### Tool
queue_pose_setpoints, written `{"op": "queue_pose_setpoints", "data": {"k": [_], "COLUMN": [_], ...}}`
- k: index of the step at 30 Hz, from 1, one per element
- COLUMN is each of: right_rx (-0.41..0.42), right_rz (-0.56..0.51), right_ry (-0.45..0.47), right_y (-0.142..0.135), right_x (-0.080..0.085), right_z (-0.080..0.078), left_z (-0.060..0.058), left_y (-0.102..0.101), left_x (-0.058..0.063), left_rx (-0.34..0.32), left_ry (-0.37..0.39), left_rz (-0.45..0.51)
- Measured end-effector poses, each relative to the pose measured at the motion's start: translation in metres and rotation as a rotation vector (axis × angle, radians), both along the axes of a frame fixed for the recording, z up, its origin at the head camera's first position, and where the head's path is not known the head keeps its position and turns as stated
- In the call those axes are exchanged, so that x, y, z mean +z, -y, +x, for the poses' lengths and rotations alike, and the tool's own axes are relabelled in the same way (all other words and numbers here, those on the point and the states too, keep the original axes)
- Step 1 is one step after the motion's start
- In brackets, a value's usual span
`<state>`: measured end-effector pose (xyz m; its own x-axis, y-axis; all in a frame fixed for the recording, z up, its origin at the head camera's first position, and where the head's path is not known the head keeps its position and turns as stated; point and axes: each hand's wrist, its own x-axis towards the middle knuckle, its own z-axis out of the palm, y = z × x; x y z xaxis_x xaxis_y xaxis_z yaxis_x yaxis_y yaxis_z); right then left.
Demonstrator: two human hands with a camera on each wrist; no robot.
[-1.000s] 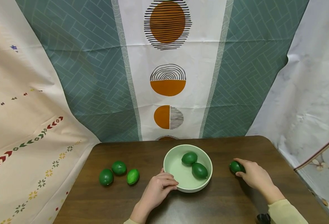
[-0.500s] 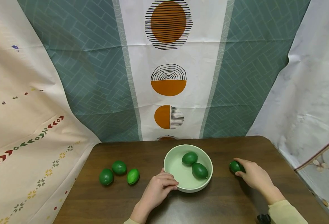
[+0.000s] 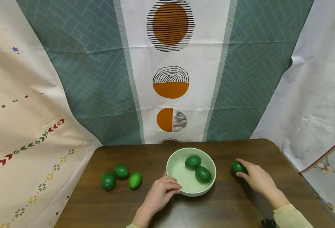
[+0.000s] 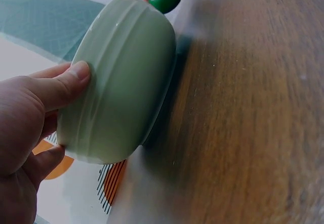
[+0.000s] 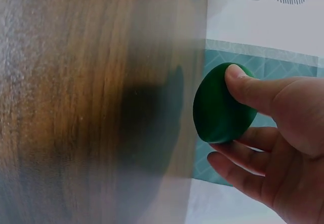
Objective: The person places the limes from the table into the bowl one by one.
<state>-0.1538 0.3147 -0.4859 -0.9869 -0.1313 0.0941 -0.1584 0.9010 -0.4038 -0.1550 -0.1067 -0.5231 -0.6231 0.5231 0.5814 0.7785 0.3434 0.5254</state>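
My left hand point(image 3: 161, 192) grips the near left rim of a pale green bowl point(image 3: 181, 178). In the left wrist view the thumb point(image 4: 76, 77) presses on the outer wall. Two dark green limes point(image 3: 203, 174) lie against each other inside the bowl. To the right of it, my right hand point(image 3: 258, 178) holds another dark green lime point(image 3: 236, 167) between thumb and fingers. The right wrist view shows this held lime point(image 5: 220, 105) with the thumb on its upper end, fingers beneath, and its shadow on the table beside it.
Left of the bowl, two dark green limes point(image 3: 108, 180) and a smaller bright green lime point(image 3: 135, 180) lie on the brown wooden table point(image 3: 213, 207). A patterned cloth point(image 3: 99, 79) hangs behind the table's back edge, with pale cloths at both sides.
My right hand has shifted slightly left toward the bowl with the lime in its grip. The left hand, the bowl and the other limes stay in place.
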Motion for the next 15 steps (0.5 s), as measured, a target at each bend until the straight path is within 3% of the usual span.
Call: {"op": "queue_pose_setpoints", "data": {"k": [15], "right_rx": [0.049], "right_rz": [-0.044], "right_ry": [-0.067], "right_y": [0.019], "right_x": [0.011], "right_z": [0.006], "left_z": [0.0], "left_y": [-0.001], "left_x": [-0.001], "left_rx": [-0.003], "left_ry": [0.001], "left_rz": [0.008]}}
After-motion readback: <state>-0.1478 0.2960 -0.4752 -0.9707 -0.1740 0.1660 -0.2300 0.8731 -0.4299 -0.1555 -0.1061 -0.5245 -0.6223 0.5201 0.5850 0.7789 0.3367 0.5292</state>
